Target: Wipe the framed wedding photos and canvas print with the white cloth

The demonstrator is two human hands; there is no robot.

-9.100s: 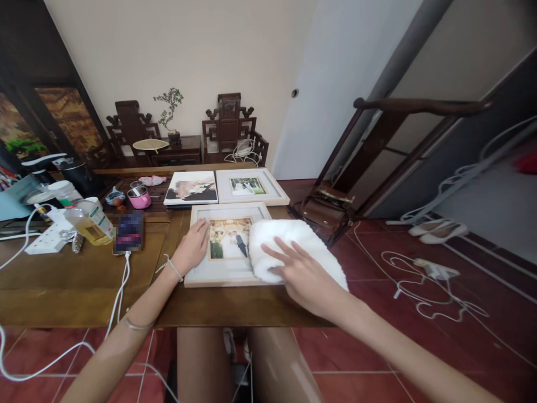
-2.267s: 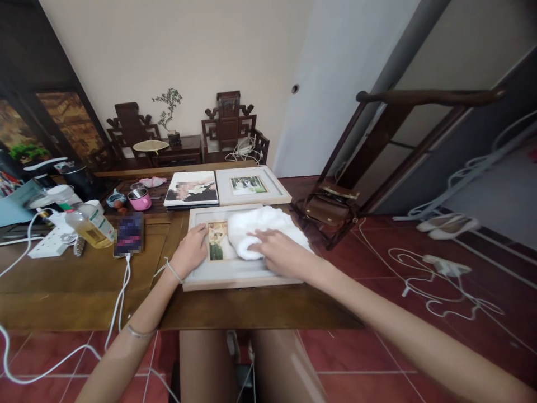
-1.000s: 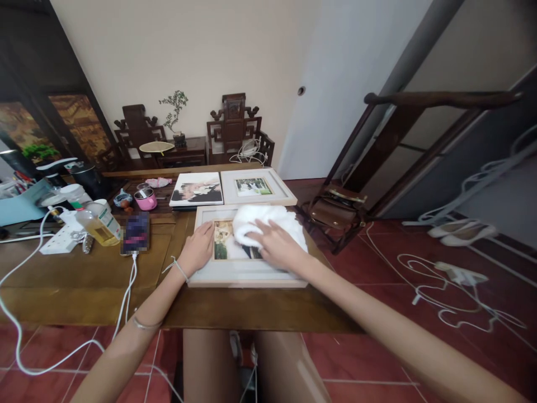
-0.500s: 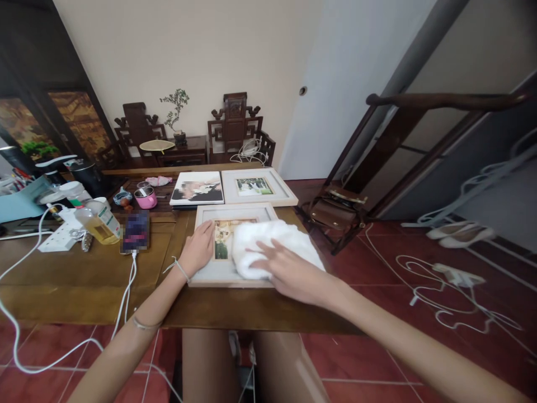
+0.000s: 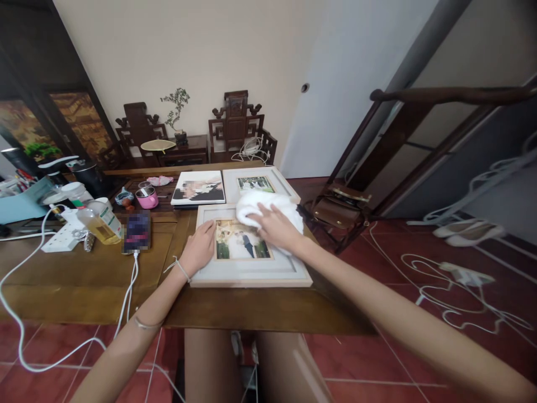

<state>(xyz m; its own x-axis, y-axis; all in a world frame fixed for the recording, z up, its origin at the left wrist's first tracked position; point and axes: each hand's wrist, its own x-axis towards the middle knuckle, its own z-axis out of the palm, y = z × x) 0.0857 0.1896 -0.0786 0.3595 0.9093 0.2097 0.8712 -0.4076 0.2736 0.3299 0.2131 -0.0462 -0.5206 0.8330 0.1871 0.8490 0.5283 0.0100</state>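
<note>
Picture frame [image 5: 245, 246] lies flat on the wooden table [image 5: 268, 309], long side along the near edge. Handling guess: stiff, moderate to light; front looks glazed, so likely slick and breakable, with smudges if touched mid-pane. Best hold would be the pale wooden rails at 3 and 9 o'clock, a hand on each. White cloth [image 5: 262, 200] sits at the frame's 1 o'clock, bunched; plush look, should be soft, light, floppy, no fragile spots, can be grabbed anywhere.

Hands: left hand [image 5: 200, 244] at the frame's 9 o'clock, palm down, fingers extended over the rail and border; resting, not gripping. Forearm comes in from 8 o'clock. Right hand [image 5: 280, 225] has hold of the cloth, fingers spread and bent on top; thumb hard to make out. Forearm slants in from 4 o'clock, long reach.

Around: 2nd frame [image 5: 254, 183] at 12 o'clock, just beyond; can't tell if the cloth touches it. Photo panel [image 5: 199, 188] at 10 to 11 o'clock.
</note>
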